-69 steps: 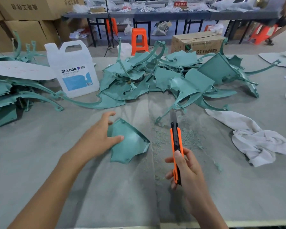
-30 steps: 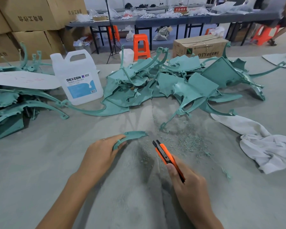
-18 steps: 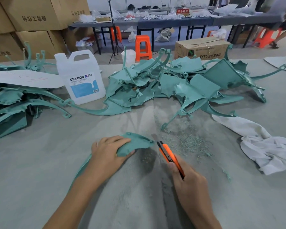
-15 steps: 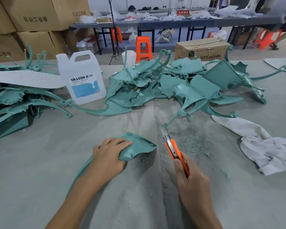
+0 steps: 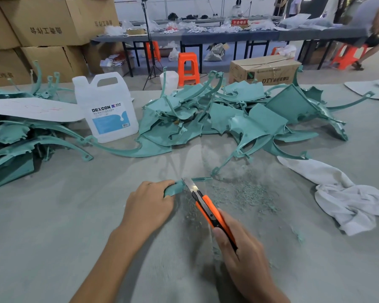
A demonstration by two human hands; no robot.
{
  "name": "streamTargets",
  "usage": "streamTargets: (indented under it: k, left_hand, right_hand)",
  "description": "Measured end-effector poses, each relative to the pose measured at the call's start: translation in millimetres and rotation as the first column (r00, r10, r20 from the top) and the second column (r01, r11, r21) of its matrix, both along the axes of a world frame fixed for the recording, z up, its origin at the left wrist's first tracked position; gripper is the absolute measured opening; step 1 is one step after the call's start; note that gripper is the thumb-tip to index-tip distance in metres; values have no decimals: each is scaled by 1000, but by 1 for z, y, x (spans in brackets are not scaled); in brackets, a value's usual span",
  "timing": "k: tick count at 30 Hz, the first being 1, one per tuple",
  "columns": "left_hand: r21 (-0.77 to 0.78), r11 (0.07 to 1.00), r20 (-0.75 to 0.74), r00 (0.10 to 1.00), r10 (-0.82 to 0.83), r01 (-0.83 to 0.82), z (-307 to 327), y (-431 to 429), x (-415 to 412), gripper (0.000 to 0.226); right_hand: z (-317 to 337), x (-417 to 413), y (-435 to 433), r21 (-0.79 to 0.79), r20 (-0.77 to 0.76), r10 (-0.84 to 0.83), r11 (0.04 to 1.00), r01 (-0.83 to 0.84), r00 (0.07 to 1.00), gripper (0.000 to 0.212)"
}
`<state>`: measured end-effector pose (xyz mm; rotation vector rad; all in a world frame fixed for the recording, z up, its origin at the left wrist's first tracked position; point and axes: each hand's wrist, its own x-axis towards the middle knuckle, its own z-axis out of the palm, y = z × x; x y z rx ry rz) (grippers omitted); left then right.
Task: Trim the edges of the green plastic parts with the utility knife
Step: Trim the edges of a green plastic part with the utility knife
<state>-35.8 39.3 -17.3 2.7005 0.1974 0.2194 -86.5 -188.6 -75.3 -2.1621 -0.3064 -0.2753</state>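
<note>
Trimming is in hand: the left hand (image 5: pixel 149 204) has its fingers clamped on the green part (image 5: pixel 175 187), the right hand (image 5: pixel 243 256) has its fingers wrapped round the knife (image 5: pixel 208 212), and the next move probably calls for a steady stroke along the part's edge.

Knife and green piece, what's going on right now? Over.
Left hand holds green part up on edge. Right hand holds utility knife, blade against the part's rim. Shavings lie beside it, nothing blocking.

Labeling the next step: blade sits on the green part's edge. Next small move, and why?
Probably slide the knife along the top edge of the part, away from the left hand: the blade rests on that edge, the left hand grips the part, and shavings lie just beyond.
</note>
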Motion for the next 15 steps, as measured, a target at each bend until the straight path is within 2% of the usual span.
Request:
streamTargets:
  k: [15]
  left_hand:
    - [-18, 999, 4, 999, 37, -37, 2, -9, 1, 39]
  right_hand:
    - [-2, 2, 1, -9, -46, 48, 999, -49, 998, 47]
